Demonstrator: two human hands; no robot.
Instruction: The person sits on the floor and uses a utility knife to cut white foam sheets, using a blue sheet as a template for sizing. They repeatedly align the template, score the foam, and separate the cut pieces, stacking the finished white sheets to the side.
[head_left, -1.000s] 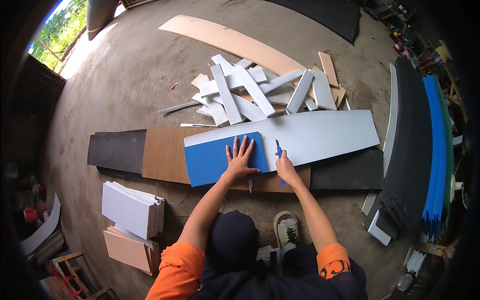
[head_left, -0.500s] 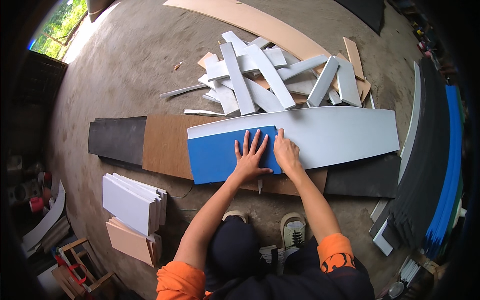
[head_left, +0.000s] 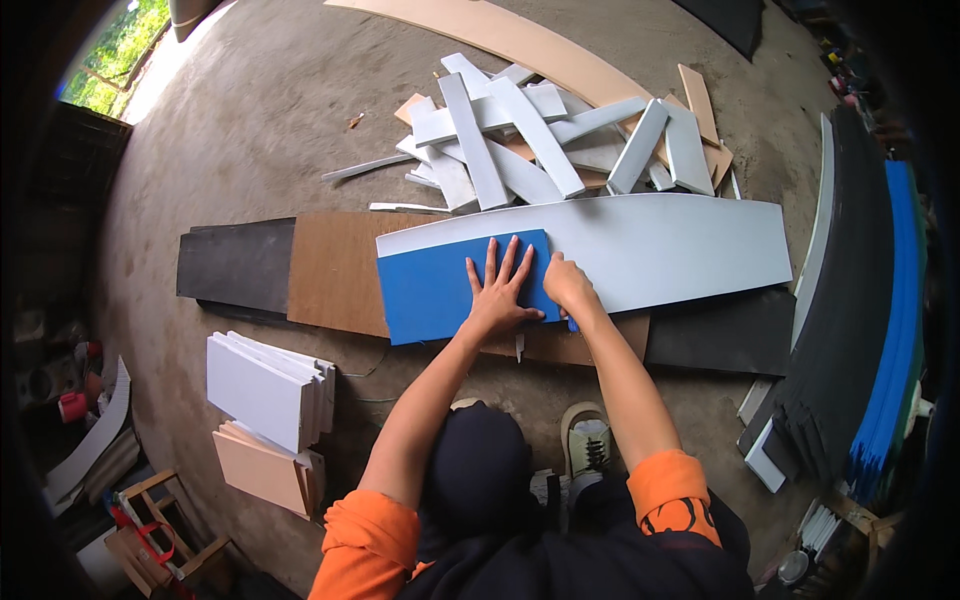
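Note:
My left hand (head_left: 496,298) lies flat with fingers spread, pressing on a blue rectangular board (head_left: 425,292). The blue board rests on a long white sheet (head_left: 665,250) with a curved far edge. Closed at the blue board's right edge, my right hand (head_left: 572,285) grips a utility knife, most of which is hidden by the fist; a small blue handle end (head_left: 573,325) shows below it. Beneath the white sheet are a brown board (head_left: 335,270) and black sheets (head_left: 235,262), reaching out on both sides.
White offcut strips (head_left: 530,130) are heaped beyond the sheet, beside a long tan strip (head_left: 490,40). Stacked white panels (head_left: 262,390) and tan panels (head_left: 262,470) stand at near left. Black sheets (head_left: 840,290) and blue sheets (head_left: 892,320) lie along the right.
My right hand has slid toward me along the blue board's right edge, and the blue handle end now shows. My left hand stays spread on the board. The whole view has shifted slightly.

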